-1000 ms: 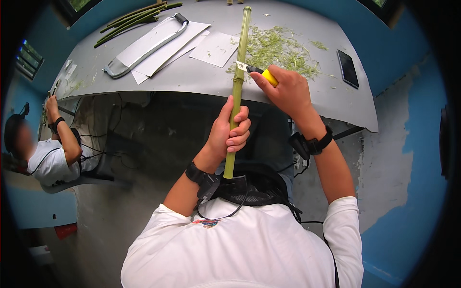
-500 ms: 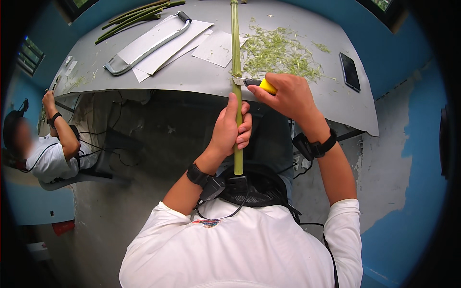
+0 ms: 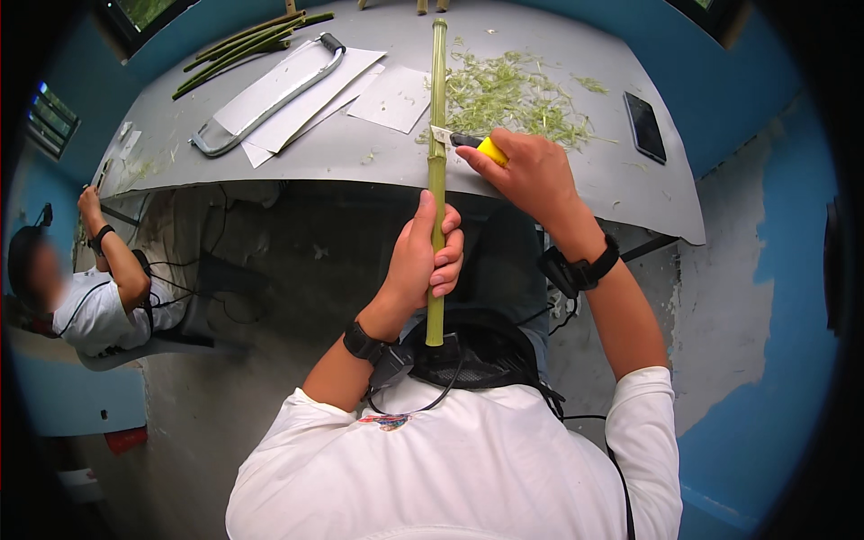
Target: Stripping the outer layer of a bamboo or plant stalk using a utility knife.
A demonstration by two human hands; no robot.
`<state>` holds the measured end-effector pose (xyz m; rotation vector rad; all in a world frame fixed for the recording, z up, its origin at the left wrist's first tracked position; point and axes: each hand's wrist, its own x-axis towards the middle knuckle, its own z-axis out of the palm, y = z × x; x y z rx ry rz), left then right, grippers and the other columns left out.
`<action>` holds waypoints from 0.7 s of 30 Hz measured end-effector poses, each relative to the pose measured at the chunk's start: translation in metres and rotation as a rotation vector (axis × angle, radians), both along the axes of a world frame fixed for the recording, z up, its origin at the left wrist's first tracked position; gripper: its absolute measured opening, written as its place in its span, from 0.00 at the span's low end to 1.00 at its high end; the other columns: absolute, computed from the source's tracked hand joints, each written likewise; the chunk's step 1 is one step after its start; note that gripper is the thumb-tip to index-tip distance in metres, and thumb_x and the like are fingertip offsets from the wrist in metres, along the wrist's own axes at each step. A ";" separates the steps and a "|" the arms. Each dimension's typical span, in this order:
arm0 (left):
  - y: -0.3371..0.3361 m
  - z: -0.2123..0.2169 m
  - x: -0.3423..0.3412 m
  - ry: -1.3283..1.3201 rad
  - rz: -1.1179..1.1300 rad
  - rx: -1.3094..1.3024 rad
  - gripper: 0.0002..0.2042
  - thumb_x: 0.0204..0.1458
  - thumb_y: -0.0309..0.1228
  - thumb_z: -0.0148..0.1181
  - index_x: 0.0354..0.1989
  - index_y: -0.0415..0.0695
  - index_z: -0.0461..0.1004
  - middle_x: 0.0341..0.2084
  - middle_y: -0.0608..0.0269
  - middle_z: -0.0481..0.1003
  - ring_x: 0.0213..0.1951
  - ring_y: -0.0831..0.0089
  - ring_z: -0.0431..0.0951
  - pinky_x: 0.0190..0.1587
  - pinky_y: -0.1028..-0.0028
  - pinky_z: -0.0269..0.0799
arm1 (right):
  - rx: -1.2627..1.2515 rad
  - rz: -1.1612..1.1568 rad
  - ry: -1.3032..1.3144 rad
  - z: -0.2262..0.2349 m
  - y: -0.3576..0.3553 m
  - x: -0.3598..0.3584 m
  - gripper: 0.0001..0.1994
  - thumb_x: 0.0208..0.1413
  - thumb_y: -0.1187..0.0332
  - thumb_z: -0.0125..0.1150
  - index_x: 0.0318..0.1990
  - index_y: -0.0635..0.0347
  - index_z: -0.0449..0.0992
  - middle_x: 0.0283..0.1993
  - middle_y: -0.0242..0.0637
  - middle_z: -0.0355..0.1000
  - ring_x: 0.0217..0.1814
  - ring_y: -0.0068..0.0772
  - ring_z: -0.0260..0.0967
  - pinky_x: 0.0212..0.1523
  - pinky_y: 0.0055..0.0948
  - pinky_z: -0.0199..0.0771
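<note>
My left hand (image 3: 425, 255) grips a long green bamboo stalk (image 3: 437, 108) near its lower end. The stalk runs from my chest up over the front edge of the grey table (image 3: 630, 193). My right hand (image 3: 529, 168) holds a yellow-handled utility knife (image 3: 470, 144), with the blade touching the stalk's right side just above my left hand. A pile of green shavings (image 3: 513, 94) lies on the table behind the knife.
A hand saw (image 3: 270, 94) lies on white paper sheets (image 3: 391, 97) at the left of the table, with more green stalks (image 3: 247, 45) behind. A dark phone (image 3: 645, 126) lies at the right. Another person (image 3: 94, 288) sits at the far left.
The stalk has swung from leaning right to nearly upright in the picture. My right hand with the knife has stayed against its right side, shifting slightly along it.
</note>
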<state>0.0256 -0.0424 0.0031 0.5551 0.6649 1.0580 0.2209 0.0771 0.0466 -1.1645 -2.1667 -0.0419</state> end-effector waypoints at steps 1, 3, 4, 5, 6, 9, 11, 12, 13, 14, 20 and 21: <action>-0.004 -0.002 -0.001 -0.022 -0.009 -0.011 0.27 0.81 0.63 0.36 0.39 0.53 0.61 0.15 0.74 0.56 0.09 0.83 0.53 0.09 0.79 0.52 | 0.040 0.005 -0.004 -0.003 0.001 0.000 0.32 0.69 0.37 0.70 0.26 0.57 0.72 0.20 0.43 0.69 0.21 0.50 0.70 0.24 0.46 0.68; -0.004 -0.003 -0.004 -0.009 0.001 0.001 0.27 0.81 0.63 0.36 0.38 0.53 0.61 0.16 0.74 0.57 0.09 0.83 0.53 0.09 0.80 0.52 | 0.049 0.009 -0.022 -0.003 0.000 0.000 0.33 0.69 0.37 0.70 0.25 0.57 0.73 0.20 0.43 0.70 0.21 0.51 0.72 0.24 0.46 0.69; -0.003 -0.002 -0.006 -0.013 0.001 0.002 0.27 0.81 0.63 0.36 0.38 0.53 0.61 0.16 0.74 0.57 0.09 0.84 0.53 0.09 0.80 0.52 | 0.017 0.009 -0.035 0.001 -0.001 0.000 0.33 0.68 0.36 0.70 0.25 0.56 0.74 0.20 0.43 0.71 0.21 0.51 0.73 0.24 0.46 0.71; -0.001 -0.002 -0.008 -0.017 0.001 0.003 0.27 0.81 0.63 0.36 0.38 0.53 0.61 0.17 0.74 0.57 0.09 0.84 0.53 0.09 0.80 0.52 | -0.014 0.008 -0.049 0.002 -0.002 0.000 0.33 0.68 0.35 0.70 0.25 0.56 0.75 0.19 0.43 0.72 0.22 0.52 0.75 0.24 0.46 0.72; 0.002 -0.003 -0.009 -0.074 -0.019 -0.010 0.27 0.81 0.63 0.36 0.38 0.53 0.61 0.17 0.74 0.57 0.09 0.84 0.53 0.09 0.80 0.52 | -0.016 0.035 -0.044 0.005 -0.002 0.002 0.33 0.68 0.35 0.70 0.25 0.56 0.74 0.19 0.42 0.72 0.22 0.52 0.75 0.24 0.46 0.72; 0.012 -0.005 -0.012 -0.220 -0.073 -0.044 0.26 0.81 0.62 0.37 0.39 0.53 0.62 0.19 0.74 0.57 0.10 0.85 0.53 0.10 0.82 0.52 | -0.018 0.093 -0.023 0.006 -0.007 0.005 0.33 0.68 0.36 0.71 0.25 0.56 0.73 0.19 0.42 0.70 0.21 0.50 0.72 0.24 0.45 0.69; 0.017 -0.003 -0.013 -0.283 -0.093 -0.064 0.26 0.81 0.62 0.38 0.40 0.53 0.63 0.19 0.75 0.56 0.11 0.86 0.53 0.10 0.83 0.52 | -0.014 0.103 0.001 0.005 -0.007 0.006 0.33 0.69 0.37 0.71 0.26 0.57 0.71 0.19 0.42 0.67 0.20 0.47 0.68 0.24 0.43 0.65; 0.017 -0.004 -0.015 -0.294 -0.095 -0.068 0.26 0.81 0.62 0.38 0.40 0.53 0.63 0.19 0.75 0.56 0.11 0.87 0.52 0.10 0.83 0.52 | -0.022 0.106 -0.002 0.005 -0.007 0.005 0.33 0.69 0.38 0.71 0.25 0.57 0.71 0.19 0.42 0.67 0.20 0.47 0.68 0.24 0.43 0.65; 0.018 -0.004 -0.016 -0.306 -0.096 -0.072 0.26 0.81 0.63 0.39 0.40 0.53 0.64 0.19 0.75 0.56 0.11 0.87 0.52 0.11 0.84 0.52 | -0.029 0.110 -0.005 0.005 -0.007 0.004 0.32 0.69 0.38 0.71 0.25 0.57 0.71 0.19 0.42 0.66 0.20 0.47 0.67 0.24 0.43 0.65; 0.019 -0.004 -0.018 -0.317 -0.097 -0.076 0.26 0.80 0.63 0.39 0.40 0.53 0.64 0.19 0.76 0.56 0.11 0.88 0.52 0.11 0.84 0.52 | -0.036 0.114 -0.008 0.005 -0.007 0.004 0.32 0.69 0.39 0.72 0.25 0.57 0.71 0.19 0.42 0.66 0.20 0.47 0.67 0.25 0.43 0.65; 0.021 -0.013 -0.022 -0.269 -0.032 -0.116 0.27 0.80 0.64 0.41 0.41 0.52 0.65 0.19 0.77 0.56 0.12 0.88 0.53 0.11 0.84 0.50 | -0.044 0.166 -0.071 0.012 -0.007 0.002 0.32 0.67 0.39 0.72 0.24 0.58 0.71 0.20 0.43 0.67 0.21 0.49 0.70 0.25 0.45 0.65; 0.020 -0.011 -0.021 -0.219 -0.012 -0.083 0.27 0.79 0.64 0.42 0.41 0.52 0.64 0.19 0.77 0.56 0.12 0.88 0.53 0.12 0.83 0.51 | -0.045 0.167 -0.073 0.012 -0.007 0.002 0.32 0.67 0.39 0.72 0.24 0.58 0.72 0.20 0.44 0.67 0.21 0.49 0.70 0.25 0.45 0.65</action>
